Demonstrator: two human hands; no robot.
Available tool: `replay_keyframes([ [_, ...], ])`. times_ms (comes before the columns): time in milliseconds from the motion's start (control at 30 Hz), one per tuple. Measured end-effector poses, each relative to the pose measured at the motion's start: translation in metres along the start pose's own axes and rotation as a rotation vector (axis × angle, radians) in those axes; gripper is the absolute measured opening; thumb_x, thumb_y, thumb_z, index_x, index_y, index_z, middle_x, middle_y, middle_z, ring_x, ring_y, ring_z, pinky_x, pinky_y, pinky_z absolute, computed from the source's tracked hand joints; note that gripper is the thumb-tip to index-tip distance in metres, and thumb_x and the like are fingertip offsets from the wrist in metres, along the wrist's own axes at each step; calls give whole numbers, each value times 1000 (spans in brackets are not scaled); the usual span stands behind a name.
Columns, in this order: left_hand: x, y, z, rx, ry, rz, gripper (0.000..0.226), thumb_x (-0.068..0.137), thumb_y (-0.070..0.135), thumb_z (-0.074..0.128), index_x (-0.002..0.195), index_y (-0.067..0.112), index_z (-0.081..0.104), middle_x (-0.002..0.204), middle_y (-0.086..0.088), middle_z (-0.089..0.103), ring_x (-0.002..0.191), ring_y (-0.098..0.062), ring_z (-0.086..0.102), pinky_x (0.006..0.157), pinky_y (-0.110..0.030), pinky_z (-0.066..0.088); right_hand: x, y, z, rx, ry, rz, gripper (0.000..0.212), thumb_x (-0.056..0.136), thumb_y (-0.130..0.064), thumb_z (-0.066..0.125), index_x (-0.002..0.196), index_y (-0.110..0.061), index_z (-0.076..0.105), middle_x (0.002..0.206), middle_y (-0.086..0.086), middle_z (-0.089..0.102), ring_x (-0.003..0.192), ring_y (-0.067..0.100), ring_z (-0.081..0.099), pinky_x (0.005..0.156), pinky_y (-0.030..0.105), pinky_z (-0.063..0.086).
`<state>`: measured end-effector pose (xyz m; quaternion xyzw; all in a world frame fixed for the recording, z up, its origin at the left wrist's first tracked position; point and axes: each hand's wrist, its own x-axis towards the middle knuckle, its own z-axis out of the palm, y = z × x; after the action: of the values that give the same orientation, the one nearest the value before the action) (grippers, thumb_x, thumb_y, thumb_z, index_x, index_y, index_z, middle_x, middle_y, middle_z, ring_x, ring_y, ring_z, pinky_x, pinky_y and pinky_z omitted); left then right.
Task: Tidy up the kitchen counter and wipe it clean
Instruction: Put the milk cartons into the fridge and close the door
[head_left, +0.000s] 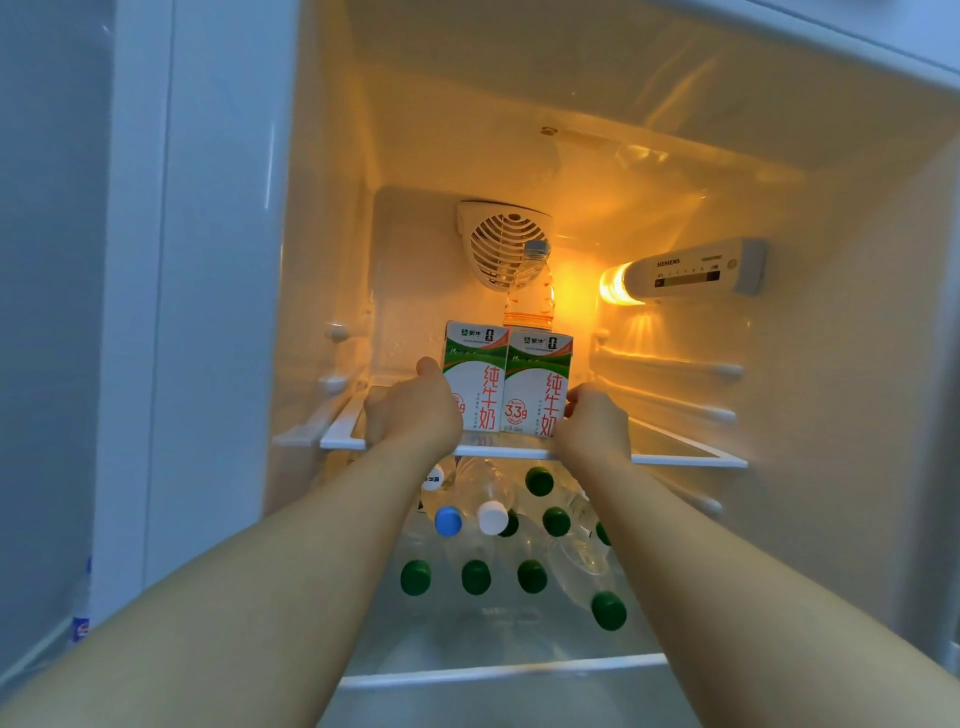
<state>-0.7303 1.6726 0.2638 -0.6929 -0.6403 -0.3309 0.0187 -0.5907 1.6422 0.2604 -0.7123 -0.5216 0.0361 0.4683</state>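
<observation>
The left hand (413, 410) gripped the left carton (475, 376), the right hand (592, 423) the right carton (537, 387). Both seemingly rested on the glass shelf (675, 460).

Two milk cartons (509, 382) stand side by side on the shelf (675, 460), a bottle (530, 291) behind.

The left milk carton (479, 382) and the right milk carton (535, 389), both white with green tops and red characters, are stood upright and touching on the fridge's glass shelf (685, 458).

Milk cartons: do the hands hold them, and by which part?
Left hand grips the left milk carton at its lower left side; right hand, the right milk carton at its lower right edge.
</observation>
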Motion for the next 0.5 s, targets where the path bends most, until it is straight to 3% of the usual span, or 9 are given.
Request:
replay_keyframes([
  [133,-9,0,-5,64,-75,52,34,96,21,38,128,12,33,134,-14,46,128,-32,38,101,-42,28,-5,1,2,-104,-76,-37,28,93,-8,51,121,-9,51,120,11,60,107,28,58,78,30,47],
  [200,-14,-2,-5,131,-95,88,48,96,33,37,138,12,27,147,-13,35,141,-30,20,109,-44,20,-11,2,6,-189,-93,-54,27,94,-12,49,122,-12,47,120,9,60,108,28,58,92,39,48],
  [267,-20,-5,-2,182,-68,107,60,96,45,32,145,13,19,154,-11,24,145,-29,8,114,-45,13,-18,2,9,-281,-86,-63,28,98,-17,41,126,-14,43,125,8,57,118,28,52,105,44,38],
  [400,-39,-10,1,168,33,157,53,96,43,26,142,16,29,150,-9,27,141,-26,17,113,-44,15,-38,2,9,-305,-93,-71,35,102,-21,29,136,-16,39,146,5,41,145,28,18,118,45,11],
  [500,-55,-17,-1,84,32,205,47,96,38,27,139,20,35,147,-3,28,137,-21,21,113,-39,15,-56,0,3,-229,-132,-89,39,102,-14,30,141,-17,36,153,6,29,148,26,7,118,44,11],
])
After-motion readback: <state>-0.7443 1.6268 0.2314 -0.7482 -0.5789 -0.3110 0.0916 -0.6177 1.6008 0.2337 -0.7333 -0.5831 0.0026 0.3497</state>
